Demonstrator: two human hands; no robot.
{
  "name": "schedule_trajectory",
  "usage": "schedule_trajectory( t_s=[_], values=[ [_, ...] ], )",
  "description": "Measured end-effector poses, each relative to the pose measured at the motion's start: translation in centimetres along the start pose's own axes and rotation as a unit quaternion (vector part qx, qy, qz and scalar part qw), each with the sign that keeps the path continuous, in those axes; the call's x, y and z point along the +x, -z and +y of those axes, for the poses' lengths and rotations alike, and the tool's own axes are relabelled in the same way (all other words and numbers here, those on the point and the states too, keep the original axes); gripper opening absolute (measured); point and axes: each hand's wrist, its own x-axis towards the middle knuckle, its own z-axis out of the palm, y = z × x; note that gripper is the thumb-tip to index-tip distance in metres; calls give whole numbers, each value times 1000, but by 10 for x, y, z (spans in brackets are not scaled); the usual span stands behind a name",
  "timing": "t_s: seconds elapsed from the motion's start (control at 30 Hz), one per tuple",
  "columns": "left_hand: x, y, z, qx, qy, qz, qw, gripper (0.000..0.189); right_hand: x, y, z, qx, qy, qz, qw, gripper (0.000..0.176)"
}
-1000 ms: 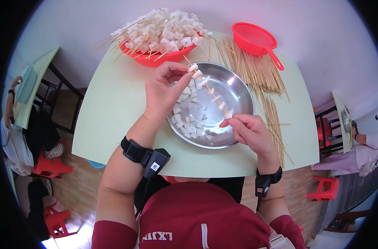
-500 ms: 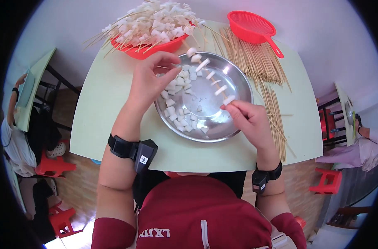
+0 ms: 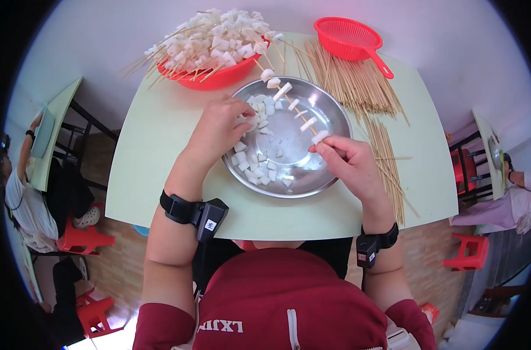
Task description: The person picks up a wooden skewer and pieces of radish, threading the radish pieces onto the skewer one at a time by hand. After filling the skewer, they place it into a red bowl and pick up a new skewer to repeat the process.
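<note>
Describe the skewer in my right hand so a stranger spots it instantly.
On the pale green table, find the round metal basin. Over it slants a loaded skewer, its near end in the right hand. Bare bamboo skewers lie at right, loaded ones are heaped in the red bowl; only this one is held.

Tables [image 3: 154, 160], red stools [image 3: 86, 238] and piled bamboo skewers [image 3: 359, 84] suggest a small eatery or food-preparation room.

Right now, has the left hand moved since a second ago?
Yes. Against the red strainer, the left hand has moved away, down the picture and off the held skewer.
</note>
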Motion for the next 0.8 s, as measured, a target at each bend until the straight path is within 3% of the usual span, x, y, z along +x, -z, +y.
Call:
schedule_trajectory(
  t_s=[0.23, 0.3, 0.43, 0.8],
  values=[
    [7, 2, -5, -209, 76, 122, 967, 14, -1, -1, -3, -4, -36, -19, 999, 18],
    [8, 10, -7, -367, 160, 129, 907, 20, -1, -1, -5, -2, -39, -25, 999, 19],
    [8, 15, -7, -468, 152, 163, 855, 21, -3, -2, -11, -9, -43, -50, 998, 18],
    [9, 15, -8, -466, 150, 191, 851, 21, -3, -3, -12, -24, -30, -71, 997, 17]
  ],
)
